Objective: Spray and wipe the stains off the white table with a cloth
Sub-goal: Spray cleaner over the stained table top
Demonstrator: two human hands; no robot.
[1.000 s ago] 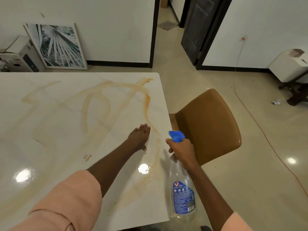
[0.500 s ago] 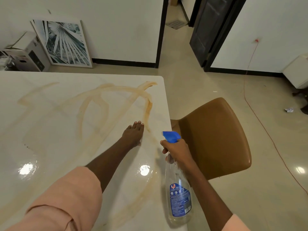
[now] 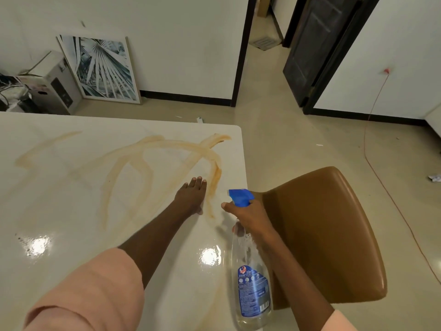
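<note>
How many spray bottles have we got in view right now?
1. The spray bottle is held by the right hand at the table's right edge, blue nozzle aimed at the stains. No others visible; more could be off-frame.

The white table (image 3: pixel 71 199) is glossy, with a rounded far-right corner. Orange-brown stains (image 3: pixel 148 161) loop across it — the darkest streak (image 3: pixel 216 177) runs just beside the left hand (image 3: pixel 192 198), which lies flat on the top with fingers straight. Dark specks (image 3: pixel 21 238) sit far to the left of that hand, near a bright glare patch.
</note>
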